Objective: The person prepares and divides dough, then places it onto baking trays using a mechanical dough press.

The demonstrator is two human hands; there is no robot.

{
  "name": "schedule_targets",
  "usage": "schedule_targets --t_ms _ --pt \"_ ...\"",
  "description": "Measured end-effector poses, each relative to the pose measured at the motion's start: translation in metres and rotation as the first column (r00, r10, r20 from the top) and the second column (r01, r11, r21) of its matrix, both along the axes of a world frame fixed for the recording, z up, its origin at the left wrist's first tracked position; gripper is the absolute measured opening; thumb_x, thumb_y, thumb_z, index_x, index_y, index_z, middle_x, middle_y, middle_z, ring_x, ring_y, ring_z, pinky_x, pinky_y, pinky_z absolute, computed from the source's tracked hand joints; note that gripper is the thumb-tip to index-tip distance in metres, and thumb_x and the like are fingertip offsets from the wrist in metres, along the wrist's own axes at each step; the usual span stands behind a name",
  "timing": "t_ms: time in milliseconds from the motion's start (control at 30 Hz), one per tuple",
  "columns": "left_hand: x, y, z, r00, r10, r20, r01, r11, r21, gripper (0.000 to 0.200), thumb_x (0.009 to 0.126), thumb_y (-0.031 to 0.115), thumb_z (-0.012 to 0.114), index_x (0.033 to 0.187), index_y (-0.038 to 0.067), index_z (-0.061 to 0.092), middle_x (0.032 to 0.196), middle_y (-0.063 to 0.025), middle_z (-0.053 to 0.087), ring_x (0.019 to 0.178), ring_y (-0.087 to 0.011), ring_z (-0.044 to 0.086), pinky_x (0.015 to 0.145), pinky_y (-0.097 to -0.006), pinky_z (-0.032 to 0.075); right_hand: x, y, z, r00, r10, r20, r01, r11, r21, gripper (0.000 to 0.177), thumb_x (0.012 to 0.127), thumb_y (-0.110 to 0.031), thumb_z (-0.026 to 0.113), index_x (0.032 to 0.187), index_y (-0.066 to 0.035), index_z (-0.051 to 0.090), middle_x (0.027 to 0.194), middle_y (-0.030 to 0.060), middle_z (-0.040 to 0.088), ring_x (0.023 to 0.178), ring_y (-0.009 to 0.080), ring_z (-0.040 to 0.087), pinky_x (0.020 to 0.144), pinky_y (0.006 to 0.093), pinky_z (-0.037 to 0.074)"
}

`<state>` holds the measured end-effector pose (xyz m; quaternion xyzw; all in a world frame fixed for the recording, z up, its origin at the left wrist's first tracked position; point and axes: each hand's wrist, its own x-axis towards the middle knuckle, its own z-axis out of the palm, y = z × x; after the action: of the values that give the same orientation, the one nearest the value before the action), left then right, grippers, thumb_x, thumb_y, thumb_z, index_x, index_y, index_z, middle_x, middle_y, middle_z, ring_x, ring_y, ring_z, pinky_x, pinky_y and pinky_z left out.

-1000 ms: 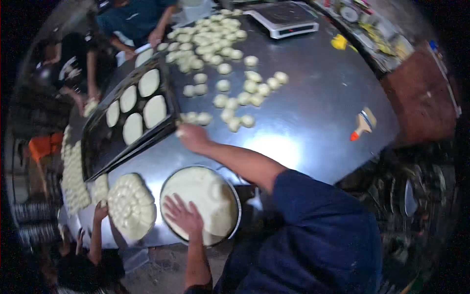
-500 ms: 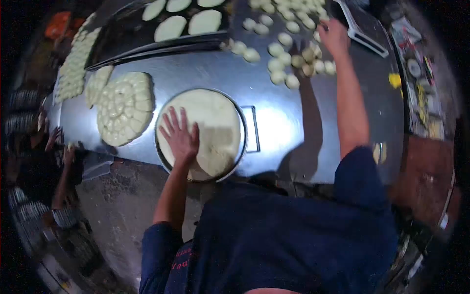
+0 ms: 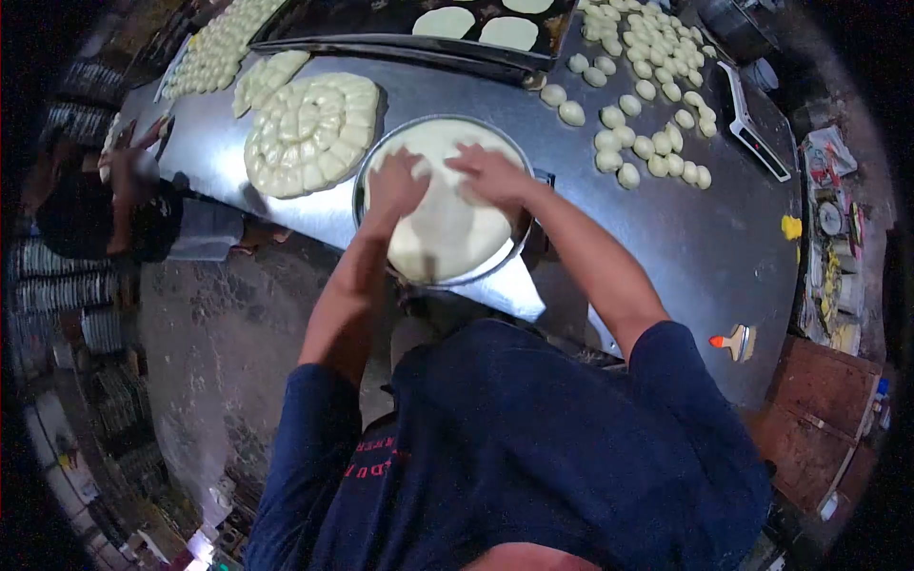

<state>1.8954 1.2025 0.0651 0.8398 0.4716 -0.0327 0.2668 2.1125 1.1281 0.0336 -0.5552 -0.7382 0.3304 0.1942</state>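
A round metal pan (image 3: 359, 202) lies at the table's front edge with a wide, smooth sheet of pale dough (image 3: 447, 243) filling it. On the left half of the dough rests my left hand (image 3: 400, 185), its fingers apart and pointing away from me. My right hand (image 3: 489, 175) presses on the right half, fingers spread and slightly blurred. Neither hand grips anything. Just left of the pan sits a large flat dough round (image 3: 312, 133) marked into many segments, with a smaller segmented piece (image 3: 270, 82) behind it.
Many dough balls (image 3: 664, 52) cover the back right of the metal table (image 3: 666, 247). A black tray (image 3: 400, 43) holds flat dough ovals. A digital scale (image 3: 757, 124) and a brush (image 3: 735, 343) lie right. Another person (image 3: 105, 205) stands at left.
My right hand has come from the dough balls onto the dough in the pan. My left hand stays on the dough. The camera view has shifted.
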Motion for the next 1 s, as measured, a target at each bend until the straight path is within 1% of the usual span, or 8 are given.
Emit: schedule_targets --t_ms 67,133,500,567,600,700,833,1000 --pt "0.024 -0.015 0.018 0.98 0.193 -0.048 -0.196 0.975 -0.101 0.05 0.092 0.032 0.052 0.136 0.009 0.05 0.151 -0.0148 0.037 0.143 -0.0378 0.024 0.113 -0.0577 0.021 -0.021 -0.01 0.069 0.871 -0.49 -0.04 0.489 0.872 -0.015 0.054 0.088 -0.023 0.057 0.14 -0.009 0.049 0.148 0.0211 0.04 0.133 0.038 0.042 0.112 0.0519 0.027" --pt "0.027 -0.056 -0.02 0.962 0.043 0.269 -0.219 0.71 0.669 0.05 0.095 0.027 0.046 0.138 0.003 0.046 0.153 -0.017 0.032 0.144 -0.037 0.022 0.115 -0.0556 0.018 -0.06 -0.027 0.026 0.862 -0.493 0.115 0.371 0.771 0.518 0.056 0.089 -0.023 0.055 0.142 -0.006 0.045 0.149 0.0209 0.036 0.137 0.0389 0.036 0.111 0.054 0.026" --pt "-0.004 -0.046 -0.029 0.994 0.007 0.11 -0.068 0.821 0.566 0.078 0.091 0.051 0.05 0.148 0.001 0.033 0.158 -0.0196 0.019 0.145 -0.0422 0.016 0.115 -0.059 0.014 -0.069 -0.073 0.017 0.769 -0.539 0.344 0.326 0.793 0.515 0.061 0.085 -0.031 0.056 0.143 -0.014 0.046 0.156 0.0175 0.026 0.144 0.0396 0.021 0.112 0.0646 0.012" --pt "-0.001 -0.038 0.024 0.97 0.02 -0.243 -0.014 1.0 0.027 0.088 0.084 0.059 0.057 0.15 0.006 0.031 0.16 -0.0187 0.015 0.146 -0.0431 0.013 0.113 -0.0621 0.014 -0.042 -0.076 0.041 0.963 -0.259 0.08 0.254 0.965 0.07 0.055 0.081 -0.029 0.063 0.134 -0.015 0.058 0.149 0.0199 0.038 0.136 0.0376 0.039 0.11 0.0532 0.029" --pt "-0.006 -0.07 0.014 0.964 0.073 -0.254 0.047 0.899 0.434 0.095 0.078 0.065 0.061 0.152 0.015 0.028 0.161 -0.0184 0.009 0.146 -0.0459 0.006 0.107 -0.0719 0.012 -0.016 -0.064 0.01 0.832 -0.467 -0.299 0.411 0.881 -0.234 0.045 0.076 -0.023 0.068 0.12 -0.015 0.067 0.14 0.0198 0.05 0.119 0.0333 0.056 0.097 0.0423 0.045" --pt "-0.011 -0.141 -0.038 0.998 -0.062 -0.019 0.065 0.916 0.395 0.099 0.078 0.072 0.055 0.155 0.021 0.02 0.161 -0.0209 0.002 0.145 -0.0501 -0.006 0.092 -0.0853 0.0 -0.004 -0.116 0.042 0.539 -0.835 -0.114 0.804 0.469 0.366 0.041 0.078 -0.02 0.07 0.115 -0.004 0.061 0.116 0.0166 0.06 0.105 0.0314 0.061 0.086 0.041 0.05" --pt "0.005 -0.155 -0.009 0.998 -0.02 -0.06 0.034 0.972 0.234 0.096 0.079 0.067 0.06 0.154 0.02 0.024 0.161 -0.0191 0.0 0.146 -0.0468 -0.006 0.097 -0.0824 -0.002 -0.003 -0.142 0.025 0.508 -0.861 -0.01 0.857 0.507 -0.097 0.086 0.074 -0.04 0.075 0.143 -0.008 0.035 0.133 0.0252 0.048 0.121 0.0397 0.05 0.099 0.0455 0.044" --pt "-0.036 -0.145 0.015 0.496 0.519 0.696 -0.606 0.781 -0.15 0.022 0.089 0.016 0.064 0.1 -0.001 0.071 0.095 -0.0147 0.072 0.086 -0.0284 0.067 0.08 -0.0312 0.051 0.01 -0.168 0.004 0.514 -0.821 -0.249 0.702 0.569 -0.429 0.097 0.073 -0.053 0.075 0.138 0.005 0.033 0.129 0.0344 0.051 0.118 0.0445 0.053 0.099 0.0449 0.045"
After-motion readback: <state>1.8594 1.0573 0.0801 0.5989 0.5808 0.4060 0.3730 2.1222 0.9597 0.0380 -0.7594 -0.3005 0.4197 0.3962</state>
